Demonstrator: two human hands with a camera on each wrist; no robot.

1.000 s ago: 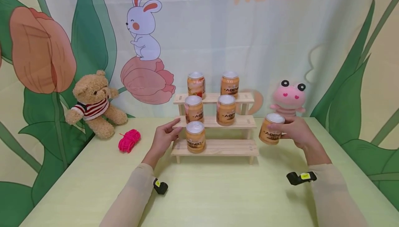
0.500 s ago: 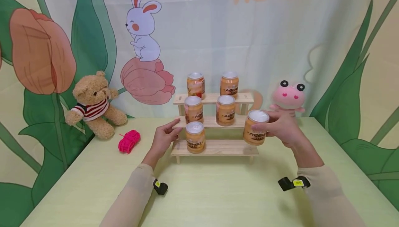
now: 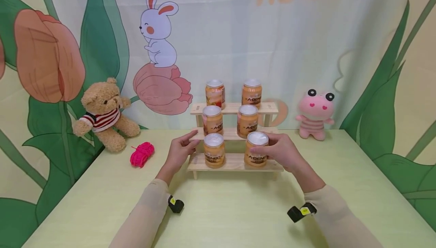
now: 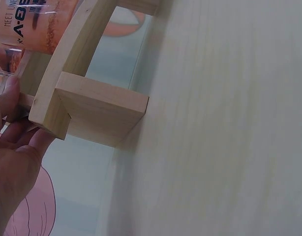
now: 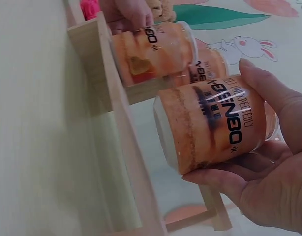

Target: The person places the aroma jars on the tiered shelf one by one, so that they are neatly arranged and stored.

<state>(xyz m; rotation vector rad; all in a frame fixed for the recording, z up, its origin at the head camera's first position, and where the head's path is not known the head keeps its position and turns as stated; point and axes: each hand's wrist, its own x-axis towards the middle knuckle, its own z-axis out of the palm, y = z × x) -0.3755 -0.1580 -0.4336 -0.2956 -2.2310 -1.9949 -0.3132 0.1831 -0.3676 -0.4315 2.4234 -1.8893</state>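
My right hand [image 3: 281,150] grips an orange can [image 3: 256,157] with a silvery lid and dark lettering, fingers and thumb round its side. This can [image 5: 215,125] is upright, close over the right part of the bottom step of a three-step wooden rack [image 3: 235,161]. My left hand [image 3: 179,151] holds the rack's left end; in the left wrist view its thumb and fingers [image 4: 40,140] are at the ends of the boards. A matching can [image 3: 214,153] stands on the bottom step's left side. Two more pairs occupy the middle and top steps, including one can [image 3: 247,121] behind the held one.
A teddy bear [image 3: 103,113] in a striped shirt sits at the back left, with a pink yarn bundle [image 3: 142,154] before it. Back right stands a pink plush toy [image 3: 314,115]. A printed curtain [image 3: 289,44] hangs behind the pale table [image 3: 231,210].
My right hand has carried its can leftward from beside the rack to over the right part of the bottom step. The left hand has stayed at the rack's left end.
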